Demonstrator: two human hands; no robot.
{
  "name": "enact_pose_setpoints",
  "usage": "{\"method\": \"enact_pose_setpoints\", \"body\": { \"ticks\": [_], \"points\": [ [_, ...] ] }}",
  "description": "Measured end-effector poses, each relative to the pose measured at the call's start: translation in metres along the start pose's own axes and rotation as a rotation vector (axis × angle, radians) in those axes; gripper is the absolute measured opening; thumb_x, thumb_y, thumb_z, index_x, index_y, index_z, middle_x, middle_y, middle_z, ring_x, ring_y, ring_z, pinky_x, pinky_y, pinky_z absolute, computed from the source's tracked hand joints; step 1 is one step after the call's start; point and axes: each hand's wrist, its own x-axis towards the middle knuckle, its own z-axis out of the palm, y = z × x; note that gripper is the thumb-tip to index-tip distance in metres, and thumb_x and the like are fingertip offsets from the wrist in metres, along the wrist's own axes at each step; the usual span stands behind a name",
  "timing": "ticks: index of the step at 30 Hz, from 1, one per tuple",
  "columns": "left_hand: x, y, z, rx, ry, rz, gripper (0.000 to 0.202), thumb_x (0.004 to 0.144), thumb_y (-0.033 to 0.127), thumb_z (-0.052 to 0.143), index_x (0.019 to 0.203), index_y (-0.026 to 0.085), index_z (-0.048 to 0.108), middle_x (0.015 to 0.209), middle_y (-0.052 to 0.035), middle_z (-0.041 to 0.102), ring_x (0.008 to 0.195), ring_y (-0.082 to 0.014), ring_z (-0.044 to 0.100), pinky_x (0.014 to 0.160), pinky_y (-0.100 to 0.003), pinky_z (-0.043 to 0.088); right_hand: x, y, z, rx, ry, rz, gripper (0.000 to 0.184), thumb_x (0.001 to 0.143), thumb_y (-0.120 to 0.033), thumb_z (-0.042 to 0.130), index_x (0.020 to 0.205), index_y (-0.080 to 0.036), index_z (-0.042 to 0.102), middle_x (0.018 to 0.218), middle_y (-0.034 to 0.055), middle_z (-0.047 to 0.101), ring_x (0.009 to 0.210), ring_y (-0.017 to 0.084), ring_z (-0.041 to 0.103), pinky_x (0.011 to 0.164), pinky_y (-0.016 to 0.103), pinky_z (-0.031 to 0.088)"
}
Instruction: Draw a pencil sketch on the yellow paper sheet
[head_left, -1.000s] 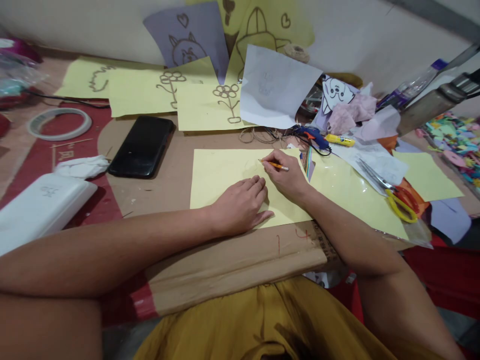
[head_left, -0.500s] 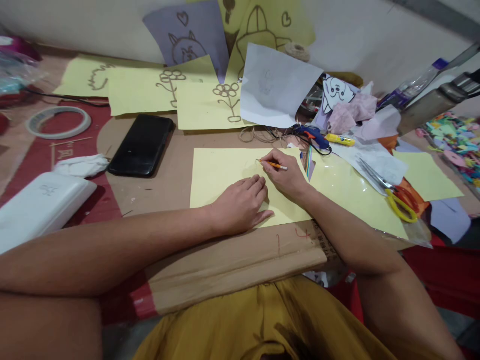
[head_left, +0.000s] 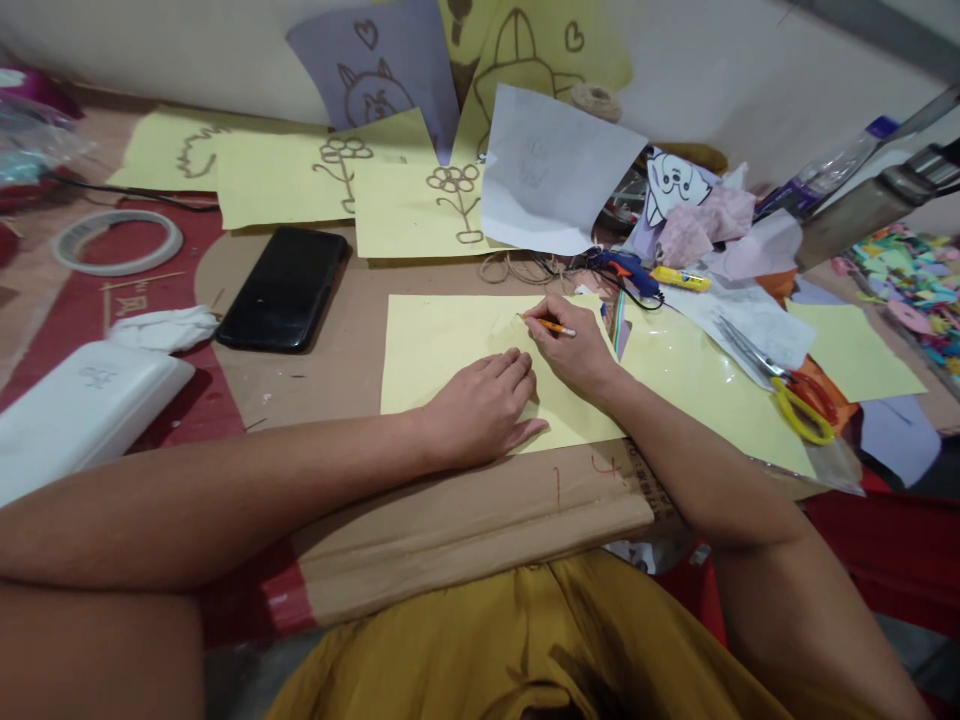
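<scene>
A sheet of yellow paper (head_left: 427, 350) lies on the brown cardboard in front of me. My left hand (head_left: 484, 405) rests flat on it, palm down, fingers stretched out and thumb apart. In a pinch, my right hand (head_left: 566, 345) holds an orange pencil (head_left: 555, 327), its tip at the upper middle of the sheet. Faint pencil lines show just left of the tip. Behind this sheet, a yellow paper with a flower drawing (head_left: 412, 210) overlaps other drawn sheets, and a white paper (head_left: 555, 170) with a faint sketch leans over its right side.
Left of the sheet are a black phone (head_left: 285, 290), a roll of tape (head_left: 118, 243) and a white power-bank-like box (head_left: 90, 410). To the right lie scissors (head_left: 780, 385), a blue glue gun (head_left: 626, 270), a yellow tube (head_left: 681, 279) and wrapped yellow paper (head_left: 697, 390).
My right hand and the pencil tip have shifted very slightly upward and to the right on the sheet. My left hand stays where it was.
</scene>
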Motion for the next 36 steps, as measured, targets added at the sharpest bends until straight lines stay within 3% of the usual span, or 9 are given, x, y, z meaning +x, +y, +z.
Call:
{"method": "enact_pose_setpoints", "body": {
  "ticks": [36],
  "points": [
    [0.0005,0.0002,-0.0003,-0.017,-0.010,-0.003,0.065,0.104,0.053,0.052,0.136,-0.003,0.063,0.142,-0.0263,0.064,0.138,-0.0363,0.059,0.114,-0.044,0.049,-0.0001,-0.0017,-0.0010,-0.028,0.026,0.030,0.011,0.093,-0.029,0.060,0.084,-0.024,0.062,0.077,-0.0006,0.068,0.071,0.016,0.060,0.070,0.031,0.047]
  ]
}}
